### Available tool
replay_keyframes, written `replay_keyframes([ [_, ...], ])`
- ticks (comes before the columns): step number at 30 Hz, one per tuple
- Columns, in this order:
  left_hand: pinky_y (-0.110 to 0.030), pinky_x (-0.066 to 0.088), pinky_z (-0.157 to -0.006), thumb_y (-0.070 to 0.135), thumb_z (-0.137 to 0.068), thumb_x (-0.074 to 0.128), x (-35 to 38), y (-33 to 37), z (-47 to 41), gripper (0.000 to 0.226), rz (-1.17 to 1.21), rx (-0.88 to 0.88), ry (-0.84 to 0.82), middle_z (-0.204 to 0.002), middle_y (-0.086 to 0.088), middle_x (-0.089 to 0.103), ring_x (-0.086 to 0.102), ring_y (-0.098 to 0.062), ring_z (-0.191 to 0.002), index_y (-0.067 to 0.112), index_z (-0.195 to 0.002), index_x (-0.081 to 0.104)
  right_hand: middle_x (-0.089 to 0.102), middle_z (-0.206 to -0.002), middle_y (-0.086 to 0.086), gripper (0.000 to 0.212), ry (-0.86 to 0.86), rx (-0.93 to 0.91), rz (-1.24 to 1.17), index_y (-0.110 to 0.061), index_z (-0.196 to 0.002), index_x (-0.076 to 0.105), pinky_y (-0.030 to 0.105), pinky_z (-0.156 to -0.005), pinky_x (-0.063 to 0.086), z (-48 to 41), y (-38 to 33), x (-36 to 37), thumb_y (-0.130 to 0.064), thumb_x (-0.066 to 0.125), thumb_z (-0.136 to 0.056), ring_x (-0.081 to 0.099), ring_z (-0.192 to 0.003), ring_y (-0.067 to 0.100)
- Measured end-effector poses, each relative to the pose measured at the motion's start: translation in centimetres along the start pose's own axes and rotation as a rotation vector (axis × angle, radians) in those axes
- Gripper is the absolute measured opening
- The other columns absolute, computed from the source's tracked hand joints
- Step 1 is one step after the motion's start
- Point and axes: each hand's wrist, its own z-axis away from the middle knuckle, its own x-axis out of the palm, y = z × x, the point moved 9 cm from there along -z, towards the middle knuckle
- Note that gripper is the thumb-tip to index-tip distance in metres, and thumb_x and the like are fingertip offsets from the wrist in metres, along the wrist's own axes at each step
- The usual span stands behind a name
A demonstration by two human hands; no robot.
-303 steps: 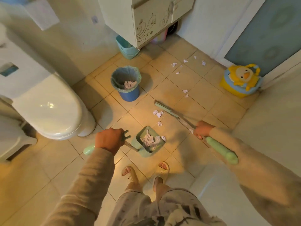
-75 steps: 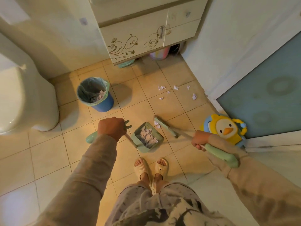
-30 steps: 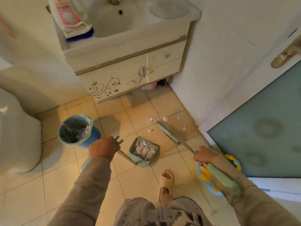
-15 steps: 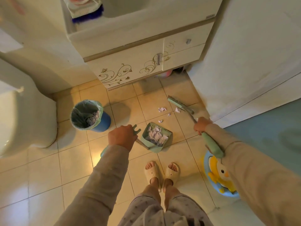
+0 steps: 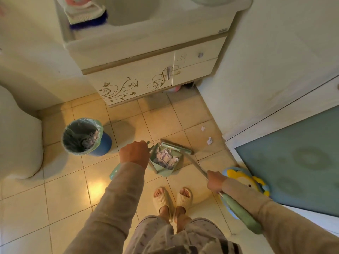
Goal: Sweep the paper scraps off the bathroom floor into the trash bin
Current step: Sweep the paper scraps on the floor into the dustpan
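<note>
My left hand grips the handle of a green dustpan that sits on the tiled floor, full of paper scraps. The broom handle is gripped by my right hand. The green broom head lies across the pan's far lip. Two loose scraps remain on the tiles to the right, one farther and one nearer the wall. The blue trash bin, lined with a green bag and holding some scraps, stands left of the pan.
The toilet fills the left edge. A sink cabinet stands ahead, the wall and a teal glass door on the right. A yellow and blue child's potty seat lies behind my right arm. My slippered feet stand just behind the pan.
The broom head has swept back from near the cabinet to the dustpan's lip, pushing scraps in. Fewer scraps lie on the tiles. The dustpan and left hand stayed put.
</note>
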Motion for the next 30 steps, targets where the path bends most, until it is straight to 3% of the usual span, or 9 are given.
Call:
replay_keyframes([
  [3, -0.028, 0.047, -0.068, 0.037, -0.091, 0.057, -0.3, 0.2, -0.2, 0.023, -0.006, 0.021, 0.004, -0.094, -0.001, 0.069, 0.068, -0.022, -0.088, 0.019, -0.103, 0.064, 0.051, -0.075, 0.005, 0.01, -0.038, -0.019, -0.018, -0.01, -0.095, 0.044, 0.023, -0.046, 0.038, 1.8, 1.5, -1.1, -0.007, 0.047, -0.087, 0.064, -0.073, 0.024],
  [6, -0.029, 0.051, -0.071, 0.035, -0.092, 0.056, -0.6, 0.4, -0.1, 0.023, -0.013, 0.043, 0.011, -0.097, -0.001, 0.07, 0.068, -0.021, -0.09, 0.019, -0.106, 0.064, 0.047, -0.066, 0.0, 0.023, 0.001, -0.012, -0.076, -0.007, -0.108, 0.048, 0.015, -0.033, 0.036, 3.5, 2.8, -2.6, -0.008, 0.049, -0.085, 0.05, -0.047, 0.01],
  [9, -0.03, 0.051, -0.074, 0.035, -0.093, 0.055, -0.6, 0.2, 0.1, 0.023, -0.005, 0.048, -0.014, -0.1, -0.001, 0.07, 0.067, -0.021, -0.093, 0.02, -0.108, 0.063, 0.049, -0.07, 0.001, 0.035, 0.033, -0.016, -0.091, -0.004, -0.12, 0.048, 0.015, -0.035, 0.036, 4.1, 3.3, -3.4, -0.008, 0.048, -0.084, 0.049, -0.045, 0.01],
  [14, -0.028, 0.049, -0.073, 0.033, -0.093, 0.053, 0.1, -0.6, 1.5, 0.021, -0.002, 0.033, -0.041, -0.099, 0.0, 0.069, 0.067, -0.02, -0.092, 0.022, -0.108, 0.063, 0.044, -0.062, 0.004, 0.01, 0.072, 0.011, -0.138, -0.005, -0.093, 0.046, 0.02, -0.043, 0.035, 2.9, 2.4, -5.5, -0.004, 0.048, -0.083, 0.046, -0.044, 0.013],
  [17, -0.028, 0.049, -0.073, 0.032, -0.093, 0.054, 0.8, -0.5, 2.4, 0.02, -0.012, 0.042, -0.06, -0.099, -0.001, 0.07, 0.067, -0.022, -0.092, 0.022, -0.108, 0.063, 0.044, -0.062, 0.007, 0.036, 0.066, 0.024, -0.196, 0.005, -0.121, 0.046, 0.023, -0.048, 0.036, 0.9, 1.4, -5.4, 0.0, 0.045, -0.086, 0.045, -0.048, 0.015],
  [20, -0.028, 0.049, -0.072, 0.028, -0.093, 0.053, 0.9, 0.2, 2.8, 0.019, -0.012, 0.052, -0.073, -0.098, -0.002, 0.07, 0.067, -0.023, -0.091, 0.02, -0.107, 0.063, 0.048, -0.064, 0.006, 0.044, 0.073, 0.041, -0.168, 0.01, -0.13, 0.043, 0.022, -0.05, 0.037, -0.3, 0.3, -3.8, 0.0, 0.046, -0.088, 0.049, -0.054, 0.017],
  [24, -0.029, 0.046, -0.07, 0.028, -0.094, 0.052, 0.3, 0.9, 2.3, 0.02, -0.022, 0.073, -0.06, -0.098, -0.002, 0.07, 0.067, -0.023, -0.091, 0.02, -0.107, 0.064, 0.066, -0.108, 0.017, 0.046, 0.024, 0.039, -0.089, 0.005, -0.13, 0.042, 0.027, -0.055, 0.04, 0.7, -0.1, 0.0, -0.003, 0.054, -0.086, 0.059, -0.087, 0.03],
  [27, -0.03, 0.049, -0.074, 0.032, -0.093, 0.054, -0.4, 0.9, 1.3, 0.022, -0.023, 0.084, -0.05, -0.1, -0.003, 0.069, 0.067, -0.022, -0.093, 0.019, -0.109, 0.063, 0.053, -0.072, 0.008, 0.026, -0.046, -0.01, -0.214, 0.002, -0.113, 0.049, 0.023, -0.048, 0.04, 2.5, 0.8, 2.1, 0.0, 0.049, -0.087, 0.054, -0.057, 0.022],
  [30, -0.032, 0.051, -0.078, 0.035, -0.091, 0.058, -1.1, 1.3, 0.5, 0.026, 0.005, 0.094, -0.038, -0.1, -0.003, 0.069, 0.066, -0.022, -0.093, 0.018, -0.109, 0.063, 0.04, -0.059, 0.006, 0.012, -0.024, -0.022, -0.4, 0.0, -0.1, 0.048, 0.017, -0.033, 0.034, 4.6, 3.4, 1.8, 0.002, 0.047, -0.088, 0.042, -0.041, 0.012],
])
